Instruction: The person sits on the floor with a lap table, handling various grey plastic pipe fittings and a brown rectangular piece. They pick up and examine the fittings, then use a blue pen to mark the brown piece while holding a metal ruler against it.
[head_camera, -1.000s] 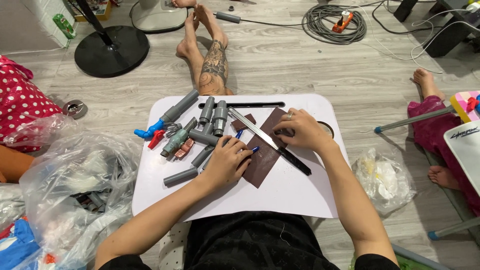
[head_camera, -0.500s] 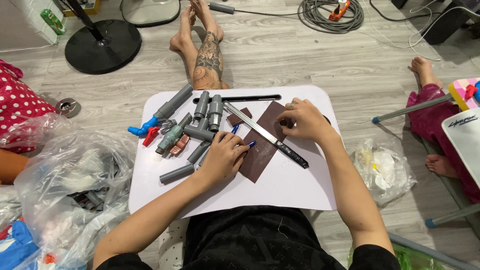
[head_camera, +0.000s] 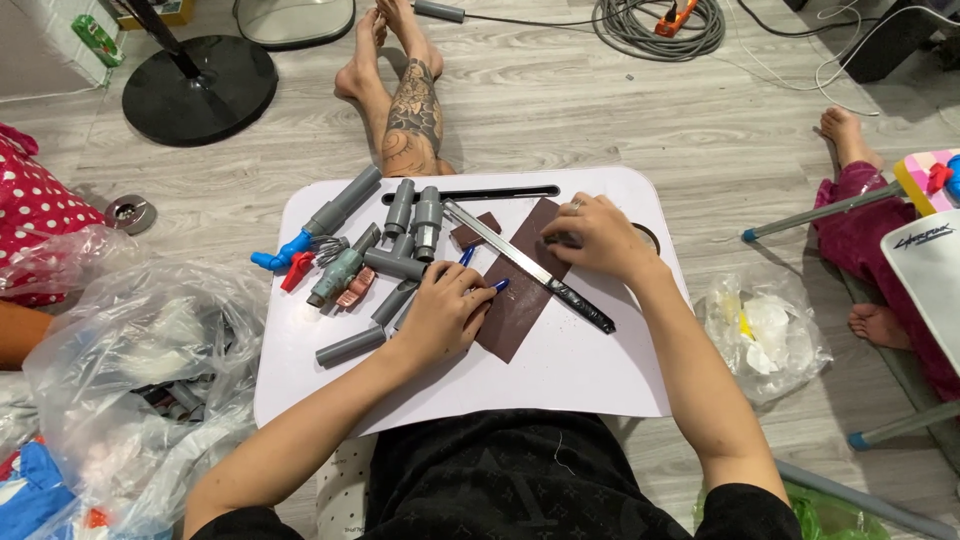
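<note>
Hands (head_camera: 443, 312) unmoved; sandpaper (head_camera: 523, 290) beneath fingers (head_camera: 560, 238)

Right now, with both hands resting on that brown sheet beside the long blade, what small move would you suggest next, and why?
Probably draw the blue pen in the left hand along the brown sheet, beside the long blade. The right hand already presses the sheet's upper end flat on the white lap table, and the pen tip sits on the sheet close to the blade, which lies across it like a straightedge.
</note>
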